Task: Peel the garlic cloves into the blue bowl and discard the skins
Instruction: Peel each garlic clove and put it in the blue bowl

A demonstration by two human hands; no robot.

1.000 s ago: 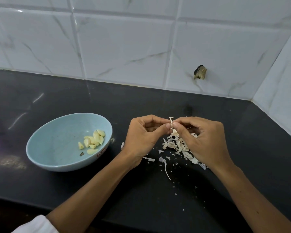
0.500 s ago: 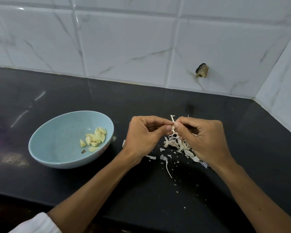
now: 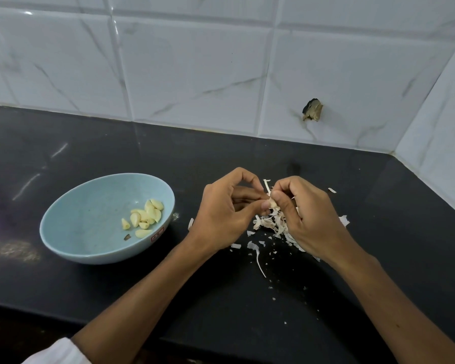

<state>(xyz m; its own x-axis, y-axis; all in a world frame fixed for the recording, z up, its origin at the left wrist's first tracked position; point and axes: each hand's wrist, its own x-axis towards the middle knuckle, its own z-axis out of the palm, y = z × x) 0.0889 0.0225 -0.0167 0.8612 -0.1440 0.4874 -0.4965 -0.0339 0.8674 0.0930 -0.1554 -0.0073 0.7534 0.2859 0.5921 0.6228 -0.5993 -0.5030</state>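
Left hand (image 3: 221,216) and right hand (image 3: 304,219) pinch a clove (image 3: 272,202) over skins (image 3: 269,224) on the counter (image 3: 221,298); peeled cloves (image 3: 145,218) sit in the bowl (image 3: 90,227) at left.

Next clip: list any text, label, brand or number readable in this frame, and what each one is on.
Small white sticker with red print, on the outer wall of the blue bowl: too small and blurred to read.
No other writing shows on the wall tiles or the black counter.
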